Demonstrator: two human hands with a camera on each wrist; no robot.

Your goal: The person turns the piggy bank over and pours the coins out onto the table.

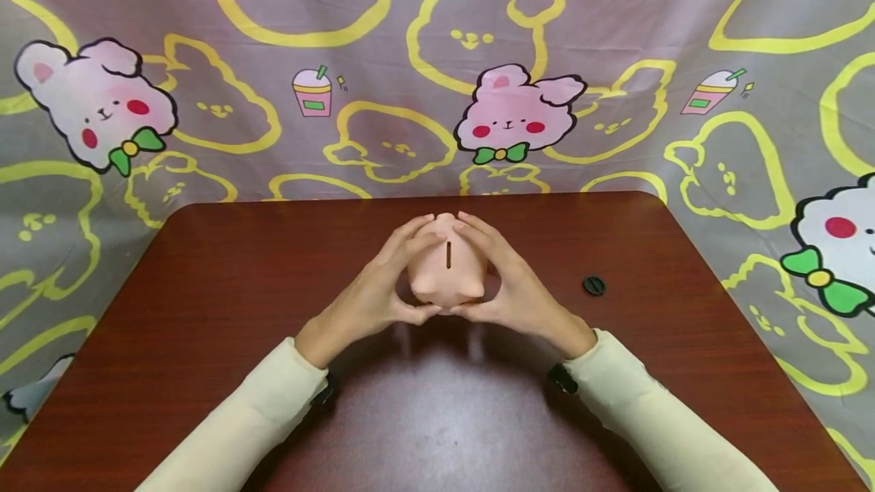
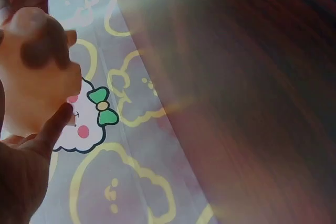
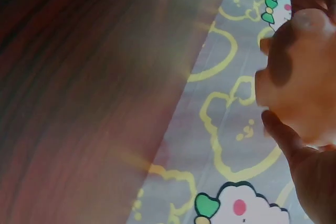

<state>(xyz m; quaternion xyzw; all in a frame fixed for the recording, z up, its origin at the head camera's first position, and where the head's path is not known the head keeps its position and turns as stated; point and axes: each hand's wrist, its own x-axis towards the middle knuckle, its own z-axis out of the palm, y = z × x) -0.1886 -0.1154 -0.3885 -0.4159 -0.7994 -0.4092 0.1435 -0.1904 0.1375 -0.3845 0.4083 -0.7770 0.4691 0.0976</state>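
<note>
A pale pink piggy bank (image 1: 451,276) with a narrow dark coin slot in its back is held between both hands. My left hand (image 1: 379,279) curves round its left side, thumb at the near end and fingers over the far part. The right hand (image 1: 517,285) mirrors that grip on the other side. In the left wrist view, short feet of the piggy bank (image 2: 26,87) stand out against the patterned cloth, apart from the table surface. The right wrist view shows the piggy bank (image 3: 302,93) from its other side, its underside partly in shadow.
A small round black plug (image 1: 594,285) with a ridge across it lies on the dark red-brown table (image 1: 239,279), right of the hands. Patterned cloth (image 1: 383,82) with cartoon animals hangs behind and along the sides of the table.
</note>
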